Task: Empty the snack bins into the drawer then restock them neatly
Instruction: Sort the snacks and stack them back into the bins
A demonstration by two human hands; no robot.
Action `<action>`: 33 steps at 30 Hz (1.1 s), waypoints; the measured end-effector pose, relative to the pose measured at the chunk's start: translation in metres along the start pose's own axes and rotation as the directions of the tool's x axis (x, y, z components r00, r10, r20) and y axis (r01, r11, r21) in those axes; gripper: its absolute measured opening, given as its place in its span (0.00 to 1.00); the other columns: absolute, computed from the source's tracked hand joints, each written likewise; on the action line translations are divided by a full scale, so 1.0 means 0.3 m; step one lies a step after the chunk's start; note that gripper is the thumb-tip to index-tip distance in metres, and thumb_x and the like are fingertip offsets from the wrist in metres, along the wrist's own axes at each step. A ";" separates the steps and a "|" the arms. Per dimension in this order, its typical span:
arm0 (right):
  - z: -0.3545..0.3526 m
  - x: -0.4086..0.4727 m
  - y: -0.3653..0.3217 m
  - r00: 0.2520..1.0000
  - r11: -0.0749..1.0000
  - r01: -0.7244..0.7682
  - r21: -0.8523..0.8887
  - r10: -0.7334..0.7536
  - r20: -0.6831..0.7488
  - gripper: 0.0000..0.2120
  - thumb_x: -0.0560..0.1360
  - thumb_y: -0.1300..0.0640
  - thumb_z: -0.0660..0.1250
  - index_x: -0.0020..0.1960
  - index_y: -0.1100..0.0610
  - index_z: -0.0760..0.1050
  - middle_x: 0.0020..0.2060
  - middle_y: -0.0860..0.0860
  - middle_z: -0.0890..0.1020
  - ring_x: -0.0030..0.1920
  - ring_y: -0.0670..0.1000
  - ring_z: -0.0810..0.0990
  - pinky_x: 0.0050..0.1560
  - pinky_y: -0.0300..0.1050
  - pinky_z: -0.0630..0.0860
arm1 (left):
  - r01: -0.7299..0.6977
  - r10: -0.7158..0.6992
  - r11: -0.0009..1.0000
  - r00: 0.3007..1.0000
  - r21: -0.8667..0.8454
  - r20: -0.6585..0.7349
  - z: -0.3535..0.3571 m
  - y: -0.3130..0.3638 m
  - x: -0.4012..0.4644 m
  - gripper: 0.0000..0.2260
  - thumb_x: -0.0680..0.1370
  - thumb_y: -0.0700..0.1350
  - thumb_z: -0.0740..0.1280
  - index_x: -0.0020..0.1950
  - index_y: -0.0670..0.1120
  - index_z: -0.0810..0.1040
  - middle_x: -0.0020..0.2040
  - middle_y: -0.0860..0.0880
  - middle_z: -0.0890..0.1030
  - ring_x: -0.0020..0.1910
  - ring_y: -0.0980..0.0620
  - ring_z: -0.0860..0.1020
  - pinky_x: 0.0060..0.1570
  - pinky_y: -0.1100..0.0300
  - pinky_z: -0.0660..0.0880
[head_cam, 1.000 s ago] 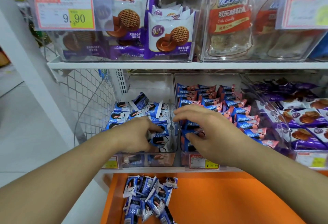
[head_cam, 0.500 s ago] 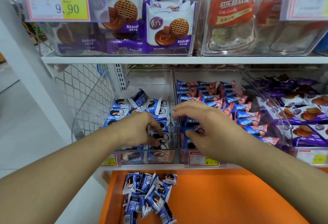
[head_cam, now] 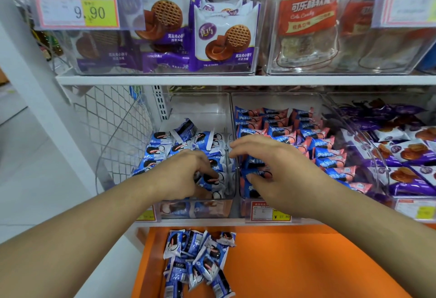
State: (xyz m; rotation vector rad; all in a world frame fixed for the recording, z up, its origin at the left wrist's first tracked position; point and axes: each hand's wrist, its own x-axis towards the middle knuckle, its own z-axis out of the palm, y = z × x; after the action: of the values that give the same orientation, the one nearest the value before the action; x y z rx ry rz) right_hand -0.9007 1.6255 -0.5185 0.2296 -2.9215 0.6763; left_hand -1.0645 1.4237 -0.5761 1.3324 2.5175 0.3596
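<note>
1. Scene is evenly and brightly lit; only soft shadow is cast under the shelf (head_cam: pixel 236 80).
2. Glare is noted on the clear bins (head_cam: pixel 306 66).
3. Edges are bent by wide-angle distortion.
4. Forearms and corners are rendered soft.

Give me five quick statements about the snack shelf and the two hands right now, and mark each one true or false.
1. The left hand is in the clear plastic bin of blue-and-white snack packets. True.
2. The flat orange drawer holds no packets. False: a pile of blue-and-white packets lies at its left end.
3. The right hand is over the clear bin of blue-and-pink packets. True.
4. The yellow-and-white price tag on the upper shelf reads 5.50. False: it reads 9.90.
5. The right hand has a grip on a purple biscuit pack. False: it reaches at blue-and-pink packets.
</note>
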 end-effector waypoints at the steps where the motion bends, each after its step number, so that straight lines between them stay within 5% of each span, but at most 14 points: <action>1: 0.000 0.001 0.000 1.000 1.000 0.001 0.001 -0.001 -0.001 0.25 0.79 0.64 0.69 0.71 0.45 0.75 0.73 0.35 0.71 0.75 0.36 0.64 0.67 0.19 0.53 | -0.005 0.005 1.000 1.000 -0.013 -0.002 0.001 -0.003 -0.001 0.24 0.72 0.54 0.80 0.67 0.61 0.81 0.61 0.63 0.74 0.62 0.60 0.72 0.64 0.62 0.70; 8: 0.003 -0.003 0.002 1.000 1.000 0.009 -0.001 -0.009 -0.015 0.25 0.78 0.65 0.70 0.71 0.46 0.76 0.72 0.36 0.72 0.74 0.36 0.64 0.67 0.18 0.52 | -0.013 0.015 0.999 0.998 -0.033 0.059 -0.004 -0.006 0.007 0.22 0.74 0.57 0.78 0.68 0.61 0.81 0.60 0.63 0.80 0.59 0.62 0.77 0.61 0.57 0.77; 12: 0.006 -0.004 0.005 1.000 1.000 0.013 0.017 -0.013 -0.025 0.25 0.78 0.66 0.70 0.70 0.47 0.77 0.71 0.37 0.73 0.73 0.35 0.65 0.67 0.19 0.53 | 0.089 -0.127 0.985 0.953 -0.149 -0.274 -0.033 -0.016 0.022 0.18 0.77 0.51 0.76 0.67 0.57 0.81 0.58 0.58 0.79 0.55 0.60 0.77 0.59 0.60 0.76; 14: 0.011 -0.008 0.005 1.000 1.000 0.015 0.026 -0.014 -0.028 0.25 0.78 0.66 0.70 0.70 0.46 0.77 0.71 0.36 0.73 0.72 0.31 0.64 0.67 0.19 0.53 | 0.131 -0.160 0.986 0.910 -0.102 -0.383 -0.045 -0.045 0.063 0.25 0.78 0.44 0.75 0.74 0.55 0.75 0.67 0.53 0.76 0.64 0.52 0.75 0.67 0.56 0.73; 18: 0.016 -0.014 0.009 1.000 1.000 0.002 0.016 -0.001 -0.025 0.27 0.78 0.65 0.69 0.72 0.41 0.74 0.73 0.32 0.69 0.74 0.28 0.59 0.69 0.20 0.52 | 0.153 -0.155 0.988 0.933 -0.031 -0.324 -0.049 -0.091 0.169 0.30 0.80 0.39 0.70 0.80 0.54 0.68 0.79 0.50 0.69 0.76 0.48 0.67 0.77 0.54 0.64; 21: 0.017 -0.016 0.018 1.000 1.000 -0.004 0.010 0.004 -0.029 0.28 0.79 0.64 0.69 0.72 0.40 0.73 0.74 0.31 0.68 0.76 0.30 0.58 0.71 0.22 0.52 | 0.177 -0.165 0.984 0.948 0.022 -0.271 -0.037 -0.118 0.225 0.26 0.79 0.43 0.73 0.76 0.54 0.73 0.72 0.48 0.76 0.68 0.47 0.76 0.68 0.55 0.73; 25: 0.022 -0.014 0.028 0.999 1.000 0.000 -0.003 0.000 -0.032 0.28 0.79 0.63 0.68 0.73 0.38 0.72 0.74 0.31 0.67 0.77 0.31 0.57 0.76 0.29 0.54 | 0.199 -0.174 0.980 0.900 0.020 -0.399 -0.040 -0.123 0.232 0.22 0.76 0.51 0.75 0.70 0.53 0.79 0.62 0.47 0.83 0.58 0.47 0.80 0.59 0.55 0.77; 29: 0.024 -0.005 0.024 0.999 1.000 -0.007 0.008 0.007 -0.032 0.27 0.79 0.64 0.68 0.72 0.40 0.73 0.74 0.31 0.68 0.76 0.31 0.59 0.73 0.24 0.53 | 0.169 -0.270 0.958 0.799 -0.230 -0.537 -0.080 -0.053 0.143 0.19 0.75 0.53 0.77 0.65 0.54 0.80 0.54 0.53 0.82 0.52 0.51 0.80 0.47 0.62 0.74; 33: 0.019 0.003 -0.002 0.999 1.000 -0.024 -0.011 0.024 -0.042 0.26 0.79 0.60 0.69 0.73 0.42 0.72 0.73 0.34 0.69 0.70 0.28 0.60 0.66 0.17 0.51 | 0.105 -0.415 0.802 0.806 -0.588 -0.422 -0.116 0.044 -0.003 0.19 0.72 0.54 0.80 0.60 0.57 0.78 0.48 0.54 0.81 0.42 0.60 0.81 0.40 0.67 0.77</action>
State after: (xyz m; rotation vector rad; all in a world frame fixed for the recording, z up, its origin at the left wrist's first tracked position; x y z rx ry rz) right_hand -0.9020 1.6221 -0.5232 0.1773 -2.8914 0.6591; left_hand -1.0662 1.4270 -0.5390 0.6822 2.6443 1.4320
